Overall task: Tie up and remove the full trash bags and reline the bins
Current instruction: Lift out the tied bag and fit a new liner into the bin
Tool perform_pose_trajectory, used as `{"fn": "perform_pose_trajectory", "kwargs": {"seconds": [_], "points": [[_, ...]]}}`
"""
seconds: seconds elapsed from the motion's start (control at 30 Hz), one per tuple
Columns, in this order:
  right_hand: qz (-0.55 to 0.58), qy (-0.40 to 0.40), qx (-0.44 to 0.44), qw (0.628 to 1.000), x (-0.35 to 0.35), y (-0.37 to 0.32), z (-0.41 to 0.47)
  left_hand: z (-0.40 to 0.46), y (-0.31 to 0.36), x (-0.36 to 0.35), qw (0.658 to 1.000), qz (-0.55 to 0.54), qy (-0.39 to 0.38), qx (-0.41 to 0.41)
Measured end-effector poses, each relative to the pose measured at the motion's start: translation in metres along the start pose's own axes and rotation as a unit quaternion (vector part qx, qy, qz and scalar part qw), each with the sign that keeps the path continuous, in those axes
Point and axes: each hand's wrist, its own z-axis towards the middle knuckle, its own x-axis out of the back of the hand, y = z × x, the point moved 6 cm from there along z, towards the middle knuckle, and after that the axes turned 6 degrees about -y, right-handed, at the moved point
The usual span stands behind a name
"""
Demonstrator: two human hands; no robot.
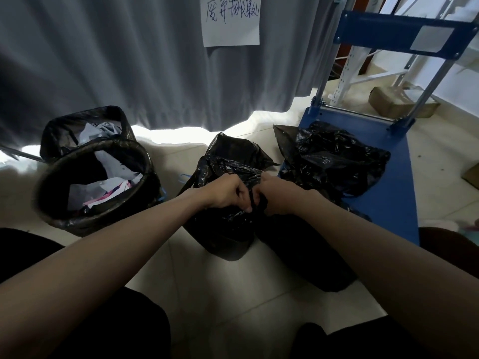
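A full black trash bag (223, 229) stands on the tiled floor in front of me. My left hand (228, 191) and my right hand (278, 195) meet over its top, each gripping a twisted strip of the bag's black plastic. To the left stand two round bins lined with black bags: the near bin (59, 216) and the far bin (54, 133), both holding crumpled paper. A tied black bag (334, 156) lies on the blue cart to the right.
The blue platform cart (394, 198) with its upright handle stands at the right. A grey curtain (116, 60) with a handwritten paper sign (230, 22) hangs behind. A cardboard box (388, 102) lies at the far right near white shelving. My dark-clothed knees fill the bottom corners.
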Motion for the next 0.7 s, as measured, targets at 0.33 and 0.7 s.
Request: {"fn": "perform_pose_trajectory", "kwargs": {"seconds": [0.33, 0.7], "points": [[0.193, 0.165, -0.109, 0.961, 0.025, 0.037, -0.016, 0.0, 0.009, 0.003, 0.996, 0.059, 0.059, 0.016], [0.067, 0.147, 0.005, 0.987, 0.023, 0.008, -0.014, -0.015, 0.005, 0.023, 0.997, -0.008, 0.076, 0.001]]}}
